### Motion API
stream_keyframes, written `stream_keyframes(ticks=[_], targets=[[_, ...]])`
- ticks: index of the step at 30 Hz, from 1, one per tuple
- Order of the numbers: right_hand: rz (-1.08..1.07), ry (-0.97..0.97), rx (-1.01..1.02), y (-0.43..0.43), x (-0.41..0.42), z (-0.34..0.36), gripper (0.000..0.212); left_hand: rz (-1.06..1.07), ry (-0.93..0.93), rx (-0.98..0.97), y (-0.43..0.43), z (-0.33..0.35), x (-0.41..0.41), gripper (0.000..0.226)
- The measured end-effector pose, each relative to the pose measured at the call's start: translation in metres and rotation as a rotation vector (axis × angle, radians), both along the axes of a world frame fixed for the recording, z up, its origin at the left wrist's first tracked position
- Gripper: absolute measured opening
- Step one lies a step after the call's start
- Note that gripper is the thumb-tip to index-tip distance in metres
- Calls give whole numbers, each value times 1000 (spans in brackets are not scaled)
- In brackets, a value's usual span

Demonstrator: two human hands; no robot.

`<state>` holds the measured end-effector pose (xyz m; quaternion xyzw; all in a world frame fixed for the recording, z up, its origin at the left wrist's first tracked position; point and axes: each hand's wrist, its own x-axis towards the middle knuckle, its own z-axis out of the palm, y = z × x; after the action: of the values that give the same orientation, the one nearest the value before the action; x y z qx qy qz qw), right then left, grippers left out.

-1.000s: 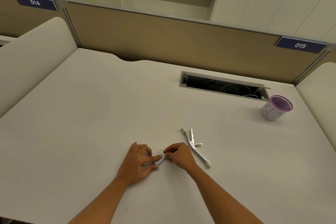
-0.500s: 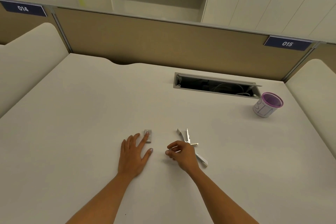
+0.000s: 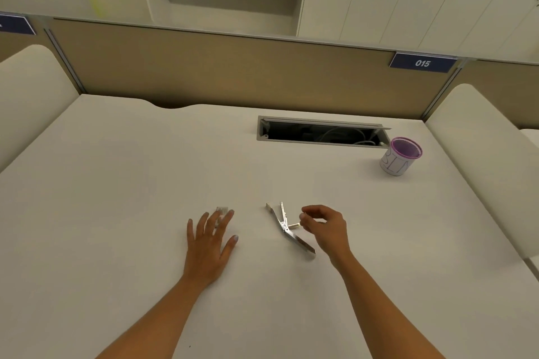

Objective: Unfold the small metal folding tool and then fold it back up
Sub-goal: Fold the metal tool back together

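1. Change since half a second ago: the right hand [image 3: 326,227] is found shifted from the near side of the unfolded metal folding tool [image 3: 287,227] to its right side, beside the short brass-coloured piece [image 3: 295,225] that projects from the pivot. The left hand [image 3: 211,239] is kept flat, fingertips at a small silver folded piece [image 3: 222,210], as before.
2. Tool position: laid open on the white desk [image 3: 116,183], between the hands, arms splayed from the pivot.
3. Surroundings: a purple-rimmed cup [image 3: 401,156] is stood far right, near an open cable hatch [image 3: 320,132]. A tan partition [image 3: 233,73] with plate "015" [image 3: 422,63] is set behind.
4. Left hand: palm down, fingers spread, nothing gripped.
5. Right hand: raised, fingers curled, thumb and forefinger brought close at the brass tip; contact cannot be told.
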<state>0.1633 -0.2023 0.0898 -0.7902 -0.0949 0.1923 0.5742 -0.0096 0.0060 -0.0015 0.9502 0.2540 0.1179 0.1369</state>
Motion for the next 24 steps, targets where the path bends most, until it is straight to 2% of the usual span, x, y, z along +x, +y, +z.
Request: stream_keyframes(ticks=[4,7,9,11,13,15,17,20,24], targets=[[-46,-44,-5,-11,6,3,16,-44,-84,-26,-42,12,33,50],[-59,-18,41,-15,3,6,18,40,-32,-234,-72,30,63,47],[-62,-5,60,-19,1,8,18,156,2,-462,-89,44,83,55],[-65,6,69,-24,-1,9,17,240,62,-591,-101,53,100,73],[-89,26,81,-31,-3,9,14,261,173,-579,-109,55,111,91],[-108,35,88,-37,-4,9,12,276,259,-543,-112,53,117,96],[-116,29,70,-41,-4,9,11,296,264,-568,-111,53,120,85],[-118,39,76,-46,-6,8,11,315,232,-613,-107,57,117,54],[-90,16,33,-46,-12,6,11,227,230,-671,-96,56,106,26]])
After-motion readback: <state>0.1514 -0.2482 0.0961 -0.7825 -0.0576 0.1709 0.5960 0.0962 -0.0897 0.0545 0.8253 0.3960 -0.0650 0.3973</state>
